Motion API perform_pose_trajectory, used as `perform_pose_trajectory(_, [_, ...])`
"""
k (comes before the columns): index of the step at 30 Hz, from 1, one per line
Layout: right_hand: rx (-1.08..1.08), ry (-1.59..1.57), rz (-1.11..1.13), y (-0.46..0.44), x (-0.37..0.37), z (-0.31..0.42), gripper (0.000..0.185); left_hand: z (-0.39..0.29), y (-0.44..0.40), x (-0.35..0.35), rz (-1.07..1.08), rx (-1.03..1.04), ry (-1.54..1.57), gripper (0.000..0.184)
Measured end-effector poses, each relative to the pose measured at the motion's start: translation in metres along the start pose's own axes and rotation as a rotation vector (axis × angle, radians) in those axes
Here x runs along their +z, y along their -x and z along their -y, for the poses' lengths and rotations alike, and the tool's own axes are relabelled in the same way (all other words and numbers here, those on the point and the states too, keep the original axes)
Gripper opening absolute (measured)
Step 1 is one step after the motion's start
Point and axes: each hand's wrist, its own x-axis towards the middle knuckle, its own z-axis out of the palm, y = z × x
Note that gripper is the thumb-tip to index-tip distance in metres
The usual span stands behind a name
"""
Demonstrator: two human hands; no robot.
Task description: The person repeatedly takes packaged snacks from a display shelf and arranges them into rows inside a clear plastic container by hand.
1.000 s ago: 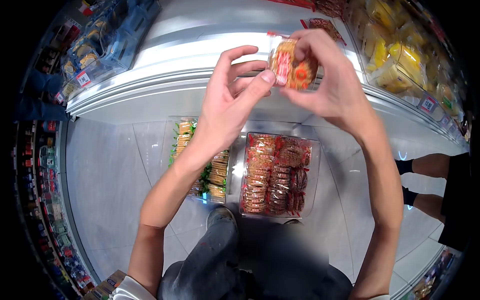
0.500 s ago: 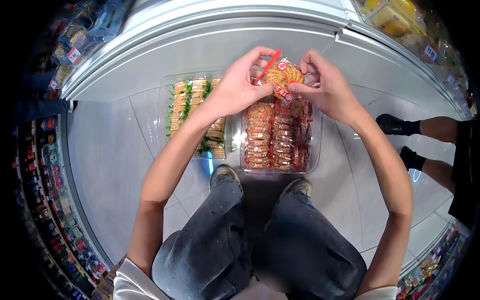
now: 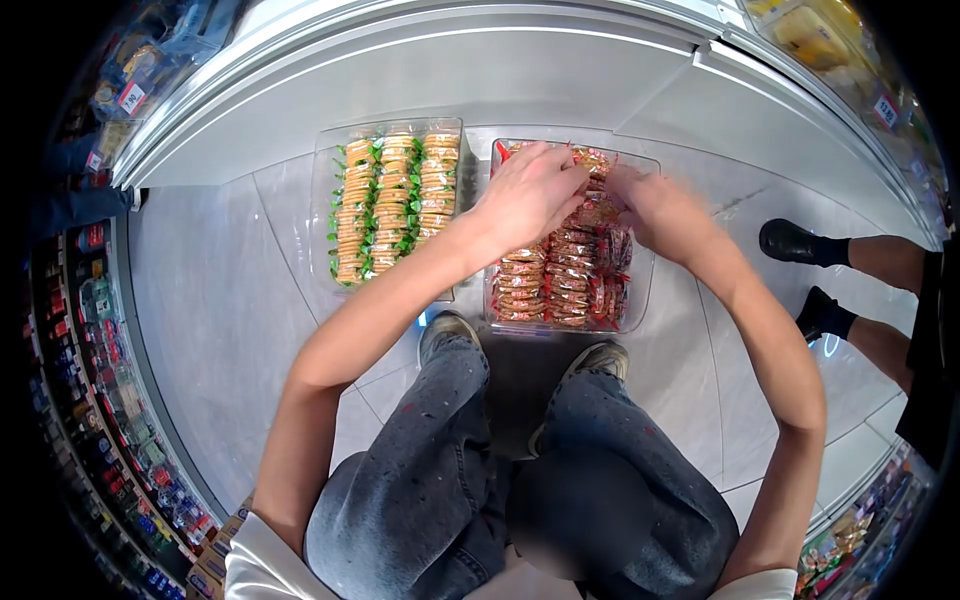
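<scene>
A clear plastic box point(image 3: 650, 290) on the floor holds rows of individually wrapped round cookies point(image 3: 568, 270) with red-printed film. My left hand point(image 3: 530, 195) is over the upper part of this box, fingers curled against a wrapped cookie point(image 3: 598, 210); its fingertips are partly hidden. Just across from it, my right hand point(image 3: 665, 212) is at the box's right side, smeared by motion, its fingers unclear. To the left stands a second clear box point(image 3: 322, 210) with rows of pale cookies in green-trimmed wrappers point(image 3: 388, 200).
A grey-white cabinet base point(image 3: 440, 80) runs behind the boxes. Another person's legs and black shoes point(image 3: 785, 245) are at the right. Stocked shelves point(image 3: 125, 390) line the left. My own shoes point(image 3: 450, 330) are close to the boxes' front.
Both hands have come down from above the box with the wrapped cookie, into its upper rows. The view has shifted slightly, and the green-trimmed rows show more fully.
</scene>
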Motion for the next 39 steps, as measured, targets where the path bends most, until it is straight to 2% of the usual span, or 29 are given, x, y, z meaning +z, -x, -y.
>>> perform_pose_trajectory(4, [0.088,-0.155,-0.043,0.005,0.037,0.003,0.041,0.006,0.001,0.012,-0.055,0.053,-0.044,0.023])
perform_pose_trajectory(10, [0.001,0.293,0.047,0.011,0.052,-0.001,0.05,0.006,0.002,0.027,-0.064,0.078,-0.09,0.024])
perform_pose_trajectory(13, [0.051,0.402,0.041,0.007,0.049,0.007,0.053,0.008,-0.002,0.031,-0.056,0.085,-0.128,0.023])
perform_pose_trajectory(16, [0.101,0.38,0.064,0.004,0.045,0.004,0.056,0.009,-0.003,0.032,-0.058,0.078,-0.137,0.022])
perform_pose_trajectory(19, [0.086,0.448,0.102,0.004,0.046,0.001,0.056,0.011,-0.005,0.033,-0.047,0.063,-0.135,0.023])
perform_pose_trajectory(21, [0.111,0.534,0.142,0.004,0.048,0.005,0.051,0.008,-0.005,0.032,0.013,0.038,-0.136,0.024])
perform_pose_trajectory(25, [0.193,0.545,0.199,-0.001,0.031,0.012,0.029,-0.003,-0.01,0.017,-0.101,0.041,-0.031,0.023])
perform_pose_trajectory(28, [0.185,0.469,-0.095,-0.005,-0.016,0.027,0.025,-0.019,-0.026,-0.025,-0.207,0.015,0.057,0.022])
perform_pose_trajectory(29, [0.112,0.4,-0.27,-0.009,-0.029,0.026,0.026,-0.022,-0.033,-0.043,-0.288,0.07,0.055,0.02])
perform_pose_trajectory(32, [0.033,0.341,-0.597,-0.03,-0.084,0.036,0.029,-0.034,-0.058,-0.095,-0.467,0.073,0.157,0.018])
perform_pose_trajectory(36, [0.086,0.201,-0.974,-0.084,-0.158,0.04,0.031,-0.038,-0.103,-0.147,-0.612,0.027,0.254,0.029])
perform_pose_trajectory(38, [0.145,0.413,-1.102,-0.121,-0.185,0.031,0.034,-0.028,-0.122,-0.153,-0.573,-0.026,0.496,0.041])
perform_pose_trajectory(39, [0.318,0.46,-0.965,-0.135,-0.192,0.024,0.051,-0.025,-0.128,-0.153,-0.579,-0.031,0.603,0.042])
